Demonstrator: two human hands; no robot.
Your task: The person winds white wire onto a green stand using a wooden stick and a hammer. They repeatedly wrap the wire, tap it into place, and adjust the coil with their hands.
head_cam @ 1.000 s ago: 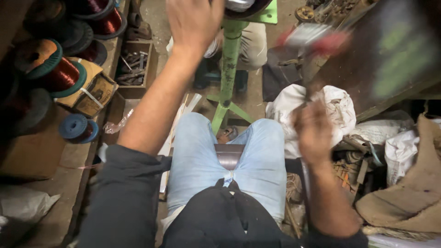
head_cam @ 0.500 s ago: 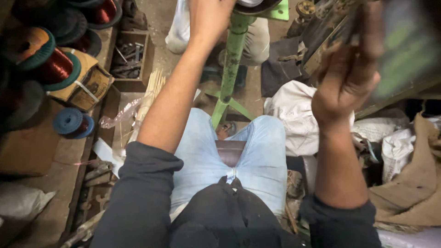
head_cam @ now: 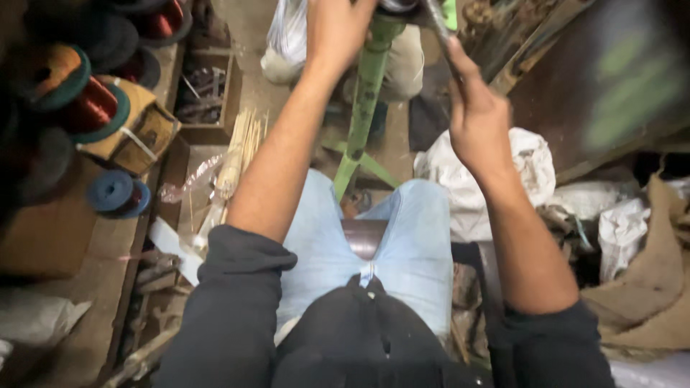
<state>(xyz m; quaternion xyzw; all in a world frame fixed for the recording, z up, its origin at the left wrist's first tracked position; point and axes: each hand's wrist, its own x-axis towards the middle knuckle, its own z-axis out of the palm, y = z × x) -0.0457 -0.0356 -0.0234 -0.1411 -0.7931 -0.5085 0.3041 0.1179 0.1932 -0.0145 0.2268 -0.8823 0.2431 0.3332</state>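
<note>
I sit astride a stool, looking down at my light blue jeans and dark sleeves. A green metal stand (head_cam: 361,108) rises between my knees toward the top edge. My left hand (head_cam: 336,29) is closed around the part at the top of that stand; what it grips is cut off by the frame. My right hand (head_cam: 476,118) is raised just right of the stand, its fingers pinched on a thin grey metal rod (head_cam: 440,27) that reaches up to the stand's head.
Spools of copper wire (head_cam: 90,108) and a blue spool (head_cam: 115,192) lie on a wooden bench at left, beside a bundle of thin sticks (head_cam: 233,162). White bags (head_cam: 496,179) and burlap sacking (head_cam: 650,287) pile up at right. A dark board (head_cam: 611,79) leans there.
My right hand has moved up and leftward from beside the board to the top of the green stand. My left hand has stayed on the stand's head.
</note>
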